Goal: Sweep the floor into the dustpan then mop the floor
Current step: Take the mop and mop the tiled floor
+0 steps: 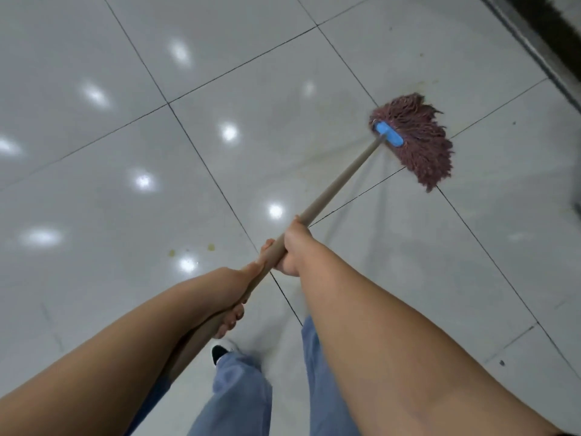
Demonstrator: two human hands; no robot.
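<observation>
1. Mop: reddish-brown string head on a blue clamp, laid on the pale tiled floor at upper right; beige handle slanted back toward the person.
2. Right hand: wrapped round the handle, forward grip.
3. Left hand: curled round the handle, just behind the right.
4. Yellowish spots: seen on a tile left of the hands.
</observation>
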